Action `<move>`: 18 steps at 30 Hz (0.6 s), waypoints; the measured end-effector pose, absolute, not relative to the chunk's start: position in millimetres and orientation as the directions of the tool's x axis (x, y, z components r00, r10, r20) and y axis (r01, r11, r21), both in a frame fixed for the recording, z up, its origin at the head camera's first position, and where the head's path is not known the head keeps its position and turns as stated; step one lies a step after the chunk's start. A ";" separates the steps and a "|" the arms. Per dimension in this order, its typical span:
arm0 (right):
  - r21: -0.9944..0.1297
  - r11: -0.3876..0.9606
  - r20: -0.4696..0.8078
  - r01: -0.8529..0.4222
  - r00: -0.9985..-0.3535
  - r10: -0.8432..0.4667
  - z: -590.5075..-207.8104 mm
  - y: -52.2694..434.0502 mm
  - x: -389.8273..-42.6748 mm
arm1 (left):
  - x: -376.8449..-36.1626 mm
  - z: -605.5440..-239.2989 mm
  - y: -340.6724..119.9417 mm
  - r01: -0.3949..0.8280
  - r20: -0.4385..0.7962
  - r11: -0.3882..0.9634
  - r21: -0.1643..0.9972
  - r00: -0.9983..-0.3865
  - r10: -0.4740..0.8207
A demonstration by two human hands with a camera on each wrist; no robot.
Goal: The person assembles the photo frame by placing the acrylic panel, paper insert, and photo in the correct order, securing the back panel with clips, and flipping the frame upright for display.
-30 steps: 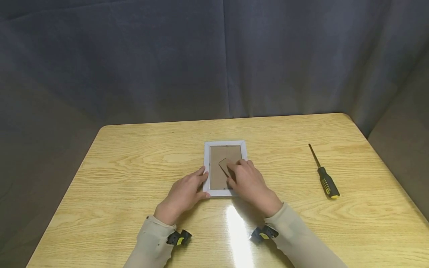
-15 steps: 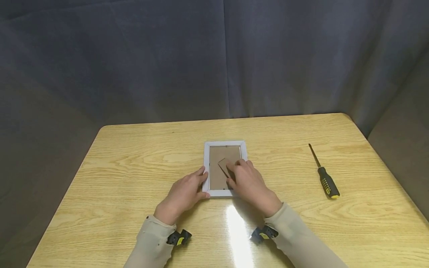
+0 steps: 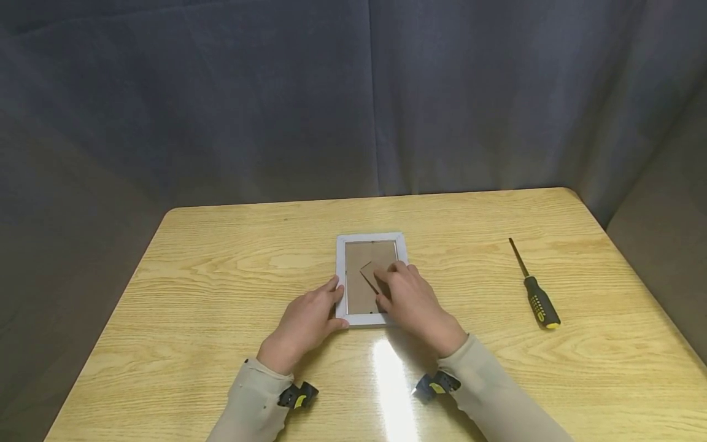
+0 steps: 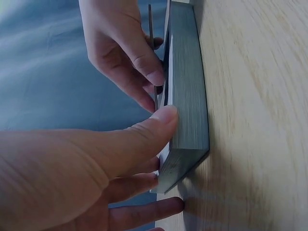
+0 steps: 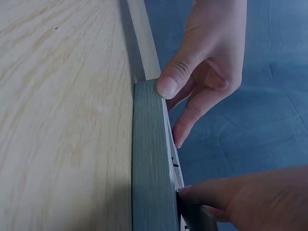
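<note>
A white picture frame [image 3: 341, 261] lies back side up on the table, its brown backing board [image 3: 358, 301] showing. A brown stand flap [image 3: 369, 274] rises slightly from the board; the left wrist view shows it as a thin strip standing off the frame. My left hand [image 3: 304, 319] grips the frame's near left corner, thumb on the near edge and fingers along the left side. Over the right half, my right hand [image 3: 411, 301] pinches the flap between thumb and curled fingers. That hand hides the flap's right part and the frame's near right corner.
A flat-blade screwdriver [image 3: 538, 301] with a black and yellow handle lies on the wooden table [image 3: 221, 264] to the right. Dark grey curtains [image 3: 265, 110] hang behind and beside the table. Both wrists carry small black cameras.
</note>
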State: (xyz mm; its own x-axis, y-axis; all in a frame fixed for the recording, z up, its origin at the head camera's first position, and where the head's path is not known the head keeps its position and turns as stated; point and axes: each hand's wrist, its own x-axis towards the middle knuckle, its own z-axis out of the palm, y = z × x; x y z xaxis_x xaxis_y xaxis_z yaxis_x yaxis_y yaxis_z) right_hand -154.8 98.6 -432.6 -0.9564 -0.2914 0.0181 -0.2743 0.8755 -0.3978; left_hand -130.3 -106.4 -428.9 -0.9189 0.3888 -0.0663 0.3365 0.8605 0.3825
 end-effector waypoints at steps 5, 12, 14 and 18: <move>-0.402 0.873 0.024 -0.276 -0.956 -0.291 -432.1 99.4 -155.1 | -130.4 -429.3 -105.4 0.327 -0.064 0.863 0.386 -0.923 0.378; -0.400 0.874 0.026 -0.276 -0.957 -0.290 -433.5 99.6 -155.8 | -131.1 -429.7 -105.9 0.331 -0.054 0.855 0.400 -0.923 0.382; -0.394 0.875 0.031 -0.281 -0.955 -0.293 -434.1 99.6 -155.8 | -131.4 -430.0 -106.2 0.328 -0.056 0.854 0.405 -0.923 0.381; -0.365 0.883 0.038 -0.295 -0.952 -0.302 -434.1 99.8 -155.0 | -131.6 -429.6 -106.6 0.327 -0.061 0.854 0.405 -0.922 0.382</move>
